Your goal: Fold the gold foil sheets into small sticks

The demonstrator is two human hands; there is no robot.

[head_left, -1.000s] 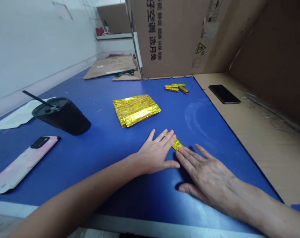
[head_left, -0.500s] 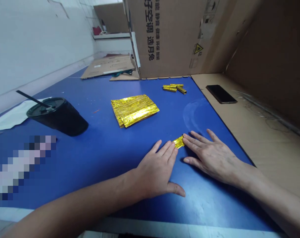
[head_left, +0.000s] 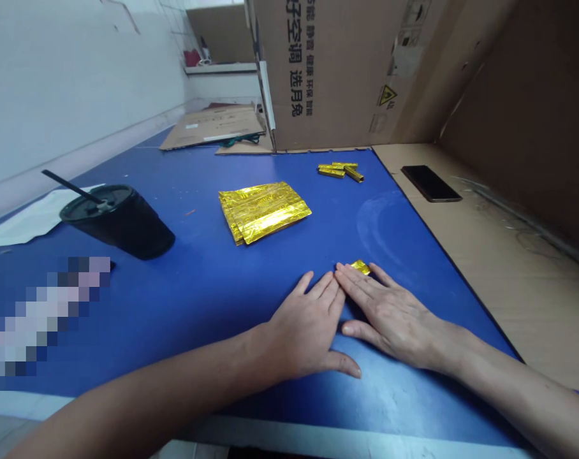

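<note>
A small folded piece of gold foil (head_left: 361, 267) lies on the blue tabletop, mostly covered by my right hand (head_left: 389, 312). That hand lies flat with its fingers stretched out over the foil and its thumb spread. My left hand (head_left: 311, 328) rests palm down just to the left, thumb apart, its fingertips meeting the right fingertips. Whether the left fingers press on a hidden end of the foil, I cannot tell. Beyond the hands is a stack of flat gold foil sheets (head_left: 265, 210). Several narrow folded gold strips (head_left: 340, 170) lie farther back.
A black cup (head_left: 127, 220) with a straw stands at left, near a white sheet (head_left: 21, 220) and a blurred-out pixelated object (head_left: 45, 319). At right a black phone (head_left: 432, 183) lies on cardboard (head_left: 481, 268). A large cardboard box (head_left: 347, 76) walls off the back.
My right hand has slid left along the foil until its fingertips meet the left ones, now covering most of the piece. My left hand has hardly moved; the view has shifted slightly.
</note>
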